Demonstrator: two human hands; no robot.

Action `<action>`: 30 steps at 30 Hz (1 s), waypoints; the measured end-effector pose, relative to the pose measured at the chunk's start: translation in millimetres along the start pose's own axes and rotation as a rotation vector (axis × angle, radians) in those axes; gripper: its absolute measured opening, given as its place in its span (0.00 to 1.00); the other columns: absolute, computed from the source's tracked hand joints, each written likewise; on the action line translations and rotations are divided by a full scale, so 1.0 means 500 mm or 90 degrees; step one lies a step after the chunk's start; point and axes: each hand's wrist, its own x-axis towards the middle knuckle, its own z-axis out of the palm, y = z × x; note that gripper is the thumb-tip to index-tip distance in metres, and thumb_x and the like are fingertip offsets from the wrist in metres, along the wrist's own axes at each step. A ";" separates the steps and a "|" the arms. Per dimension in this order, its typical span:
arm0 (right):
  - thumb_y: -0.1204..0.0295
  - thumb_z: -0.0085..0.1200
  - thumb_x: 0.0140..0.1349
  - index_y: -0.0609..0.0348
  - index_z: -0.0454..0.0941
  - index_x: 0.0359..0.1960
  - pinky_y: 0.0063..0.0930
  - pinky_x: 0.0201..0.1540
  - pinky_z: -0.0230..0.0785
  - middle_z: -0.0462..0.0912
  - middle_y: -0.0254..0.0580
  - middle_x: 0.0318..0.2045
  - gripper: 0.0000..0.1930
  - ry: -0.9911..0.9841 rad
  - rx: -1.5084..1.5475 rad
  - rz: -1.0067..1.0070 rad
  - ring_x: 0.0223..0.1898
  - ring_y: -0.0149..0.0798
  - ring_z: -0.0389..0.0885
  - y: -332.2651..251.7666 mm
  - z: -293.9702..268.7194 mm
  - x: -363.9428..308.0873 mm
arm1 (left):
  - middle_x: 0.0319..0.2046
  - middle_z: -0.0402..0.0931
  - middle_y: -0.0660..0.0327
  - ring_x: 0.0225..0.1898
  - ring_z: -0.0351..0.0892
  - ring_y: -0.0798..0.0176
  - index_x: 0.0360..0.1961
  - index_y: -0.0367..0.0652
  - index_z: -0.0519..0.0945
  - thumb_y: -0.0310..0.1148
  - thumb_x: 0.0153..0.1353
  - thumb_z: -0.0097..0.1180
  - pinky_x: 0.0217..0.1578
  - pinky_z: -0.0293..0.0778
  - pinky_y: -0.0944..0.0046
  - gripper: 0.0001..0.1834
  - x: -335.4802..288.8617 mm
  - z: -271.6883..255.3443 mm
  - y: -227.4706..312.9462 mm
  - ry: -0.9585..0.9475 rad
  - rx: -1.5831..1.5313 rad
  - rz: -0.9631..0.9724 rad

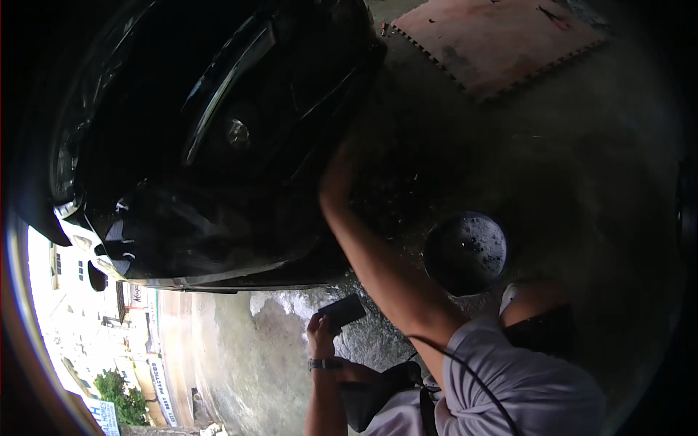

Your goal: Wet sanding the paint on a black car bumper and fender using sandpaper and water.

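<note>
My left hand (pixel 320 333), with a dark watch (pixel 327 363) on its wrist, is closed on a flat, dark rectangular object (pixel 342 311); I cannot make out its kind. It is held over the wet floor, just below the car's edge. My right arm reaches up and left to the lower part of a black car (pixel 211 211). At its end, my right hand (pixel 338 174) is against or beside the bodywork, deep in shadow. Its fingers are hidden, so whether it grips anything does not show. Right of that forearm stands a round dark bucket (pixel 434 270) with white suds (pixel 483 243) inside.
An orange-pink foam mat (pixel 487 51) with toothed edges lies on the concrete floor (pixel 567 145) at the far right. A red-handled tool (pixel 556 19) rests on it. Bright buildings and a green bush (pixel 120 396) show at lower left. A dark cord (pixel 472 367) crosses my grey shirt.
</note>
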 end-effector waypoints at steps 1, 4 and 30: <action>0.67 0.35 0.76 0.66 0.64 0.68 0.40 0.70 0.55 0.63 0.58 0.69 0.23 -0.060 0.476 0.037 0.69 0.50 0.64 -0.040 -0.116 -0.137 | 0.31 0.79 0.62 0.27 0.78 0.69 0.45 0.37 0.78 0.34 0.67 0.55 0.26 0.78 0.66 0.12 -0.027 -0.063 0.038 0.060 0.000 0.021; 0.67 0.46 0.71 0.62 0.73 0.60 0.43 0.60 0.69 0.77 0.59 0.57 0.19 -0.339 0.889 0.126 0.57 0.54 0.77 0.100 -0.099 -0.230 | 0.29 0.77 0.65 0.27 0.76 0.70 0.41 0.41 0.78 0.30 0.66 0.55 0.25 0.74 0.68 0.06 -0.011 -0.007 0.063 0.014 -0.016 0.068; 0.66 0.66 0.58 0.59 0.72 0.57 0.34 0.34 0.82 0.80 0.41 0.43 0.26 -1.063 1.115 0.111 0.43 0.37 0.83 0.371 -0.321 -0.225 | 0.34 0.79 0.66 0.31 0.79 0.72 0.44 0.41 0.78 0.29 0.68 0.52 0.28 0.74 0.72 0.07 0.041 0.150 0.296 -0.270 -0.077 0.103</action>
